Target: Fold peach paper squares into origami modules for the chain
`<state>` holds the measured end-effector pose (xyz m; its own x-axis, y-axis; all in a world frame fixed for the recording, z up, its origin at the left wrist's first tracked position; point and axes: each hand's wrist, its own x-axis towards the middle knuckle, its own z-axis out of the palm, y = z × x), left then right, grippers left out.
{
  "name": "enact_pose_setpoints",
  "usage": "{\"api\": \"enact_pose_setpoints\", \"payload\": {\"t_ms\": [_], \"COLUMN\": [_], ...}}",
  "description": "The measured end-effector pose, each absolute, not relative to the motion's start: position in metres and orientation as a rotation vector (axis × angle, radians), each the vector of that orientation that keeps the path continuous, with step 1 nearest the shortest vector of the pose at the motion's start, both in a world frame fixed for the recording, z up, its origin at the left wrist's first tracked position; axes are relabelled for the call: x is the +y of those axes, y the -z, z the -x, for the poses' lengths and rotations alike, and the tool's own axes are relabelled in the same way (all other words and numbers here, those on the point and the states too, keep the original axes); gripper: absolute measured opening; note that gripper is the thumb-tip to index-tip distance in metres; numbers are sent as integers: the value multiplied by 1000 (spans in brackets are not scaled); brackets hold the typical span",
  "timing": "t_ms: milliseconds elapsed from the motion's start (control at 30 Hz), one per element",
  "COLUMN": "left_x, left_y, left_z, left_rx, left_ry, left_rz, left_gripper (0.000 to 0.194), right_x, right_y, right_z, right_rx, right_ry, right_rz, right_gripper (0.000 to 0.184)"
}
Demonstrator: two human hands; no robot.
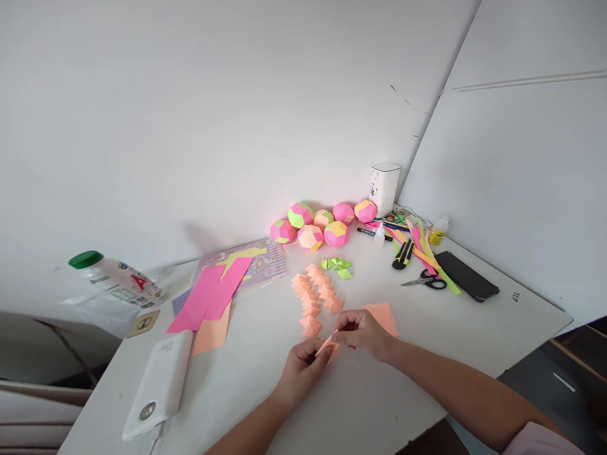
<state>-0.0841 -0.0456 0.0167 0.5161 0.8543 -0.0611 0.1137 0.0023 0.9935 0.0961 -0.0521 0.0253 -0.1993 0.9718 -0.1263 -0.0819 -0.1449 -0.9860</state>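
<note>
Both my hands meet near the front middle of the white table (360,404). My left hand (303,366) and my right hand (360,332) are closed in a pinch on one small folded orange paper piece (328,346) between them. Just beyond the hands lie two rows of several folded orange paper units (315,297). A flat orange paper sheet (385,315) lies behind my right hand. A few folded green units (337,265) sit further back.
Several pink, green and orange paper balls (322,227) line the wall. Pink paper strips (208,297) and a white power bank (161,385) lie left. Scissors (427,280), a black phone (467,276), a utility knife (403,253), coloured strips and glue are right. A bottle (114,278) lies far left.
</note>
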Motion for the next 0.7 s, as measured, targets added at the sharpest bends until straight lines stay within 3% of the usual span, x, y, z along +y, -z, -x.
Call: {"api": "enact_pose_setpoints", "payload": {"t_ms": [433,700], "left_x": [-44,-44], "left_y": [-12,-11], "left_z": [85,85], "left_rx": [892,851], "left_ry": [-724,-704], "left_rz": [-1438,-1353], "left_gripper": [35,35], "right_x": [-56,-58], "right_y": [-28,-32], "right_z": [-97,-92], "right_rx": [-1336,-1488], "right_ry": [-1363,-1210], "right_rz": [1192,1185], "right_gripper": [22,5]}}
